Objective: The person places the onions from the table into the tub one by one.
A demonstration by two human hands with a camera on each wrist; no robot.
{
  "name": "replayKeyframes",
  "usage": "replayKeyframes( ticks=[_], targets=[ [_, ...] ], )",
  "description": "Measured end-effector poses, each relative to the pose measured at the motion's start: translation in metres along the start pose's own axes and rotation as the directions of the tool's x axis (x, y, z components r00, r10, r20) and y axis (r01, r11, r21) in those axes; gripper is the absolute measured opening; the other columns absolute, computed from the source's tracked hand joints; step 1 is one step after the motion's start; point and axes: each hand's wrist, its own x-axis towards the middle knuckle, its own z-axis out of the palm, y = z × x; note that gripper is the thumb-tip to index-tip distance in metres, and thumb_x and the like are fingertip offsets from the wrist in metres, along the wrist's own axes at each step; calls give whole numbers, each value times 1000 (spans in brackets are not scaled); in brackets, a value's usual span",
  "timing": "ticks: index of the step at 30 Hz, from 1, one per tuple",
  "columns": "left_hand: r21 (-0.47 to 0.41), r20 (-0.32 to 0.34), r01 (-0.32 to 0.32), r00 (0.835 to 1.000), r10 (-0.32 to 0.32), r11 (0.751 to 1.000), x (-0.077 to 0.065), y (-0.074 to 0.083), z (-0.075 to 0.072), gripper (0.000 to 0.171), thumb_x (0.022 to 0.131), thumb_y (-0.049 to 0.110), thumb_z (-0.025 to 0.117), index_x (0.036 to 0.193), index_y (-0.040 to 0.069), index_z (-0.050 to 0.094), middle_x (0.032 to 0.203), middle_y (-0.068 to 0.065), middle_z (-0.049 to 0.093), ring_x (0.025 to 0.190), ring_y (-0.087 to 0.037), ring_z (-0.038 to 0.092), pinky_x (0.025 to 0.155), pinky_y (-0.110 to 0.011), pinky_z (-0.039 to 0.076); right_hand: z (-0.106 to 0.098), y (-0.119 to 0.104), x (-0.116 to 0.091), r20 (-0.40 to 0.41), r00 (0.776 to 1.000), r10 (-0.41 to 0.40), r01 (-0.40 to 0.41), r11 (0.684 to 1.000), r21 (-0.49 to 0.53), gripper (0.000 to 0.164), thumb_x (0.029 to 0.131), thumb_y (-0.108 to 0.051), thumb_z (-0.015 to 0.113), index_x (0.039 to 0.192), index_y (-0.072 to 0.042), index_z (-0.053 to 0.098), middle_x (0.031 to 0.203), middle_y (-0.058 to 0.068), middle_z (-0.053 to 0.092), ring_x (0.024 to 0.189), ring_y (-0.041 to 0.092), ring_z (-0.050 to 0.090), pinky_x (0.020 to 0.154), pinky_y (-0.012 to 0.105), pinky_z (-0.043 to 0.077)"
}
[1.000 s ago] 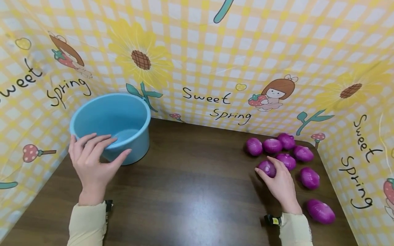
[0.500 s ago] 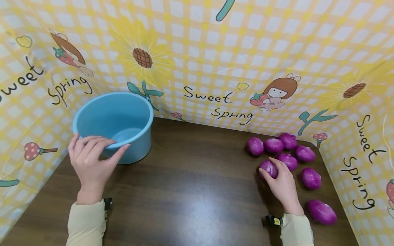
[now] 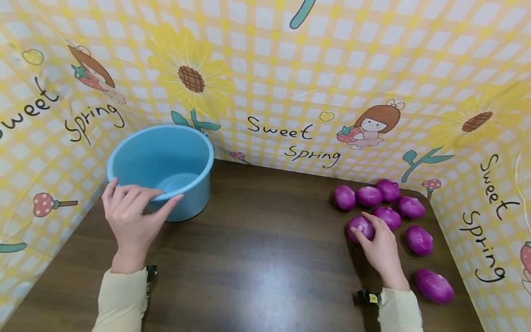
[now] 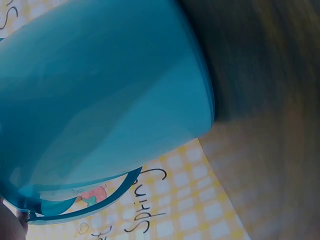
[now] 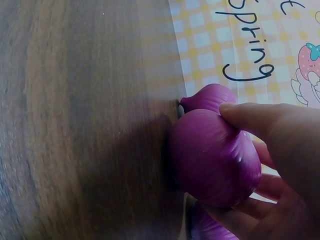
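Note:
A light blue plastic bucket (image 3: 191,205) stands upright at the back left of the table in the head view. My left hand (image 3: 130,214) grips its near rim, fingers over the edge and thumb on the outer side. The bucket's wall (image 4: 110,100) fills much of the left wrist view, where only a bit of the hand shows at the lower left. On the right, my right hand (image 3: 381,246) holds a purple onion (image 3: 359,228) between thumb and fingers. In the right wrist view that onion (image 5: 210,155) sits low, close over the wood, with the thumb across its top.
Several more purple onions (image 3: 368,197) lie in a loose group behind and right of the right hand, with one onion (image 3: 433,286) nearer the front right. A dark wooden table (image 3: 257,240) carries everything. Yellow checked cloth (image 3: 265,69) walls it in at the back and sides.
My left hand has closed on the bucket's rim, and the bucket has shifted slightly to the right with it. The right thumb has come in against the onion, which stays in about the same place.

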Motion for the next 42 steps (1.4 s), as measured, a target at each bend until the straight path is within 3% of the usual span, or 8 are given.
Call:
replayKeyframes(
  ticks=[14,24,36,42],
  targets=[
    [-85,48,-49,997,53,995,-4,14,17,53,79,54,84,71,3,74,66,-13,64,71,-40,55,105,-65,35,0,-3,2,-25,1000,16,-16,1000,8,48,91,-19,80,132,1,62,131,25,59,119,46,55,99,63,44],
    [-163,96,-89,990,106,983,-7,35,32,50,80,55,83,71,6,74,67,-8,66,70,-36,57,101,-65,38,-1,-7,1,-67,998,22,-21,1000,18,48,89,-20,81,131,-2,64,129,23,61,118,44,57,98,61,44],
    [-287,112,-150,976,188,946,-14,60,47,44,81,53,83,70,12,74,67,-2,66,69,-30,58,98,-66,40,0,-13,1,-95,995,36,-33,999,34,48,88,-19,83,130,-3,65,128,22,62,117,43,57,98,59,46],
    [-358,117,-183,964,239,916,-20,76,52,43,82,53,82,70,13,72,67,-1,66,69,-28,58,97,-66,41,3,-14,1,-109,993,39,-34,998,48,48,88,-18,83,130,-4,66,125,21,64,115,41,59,96,56,47]
  ],
)
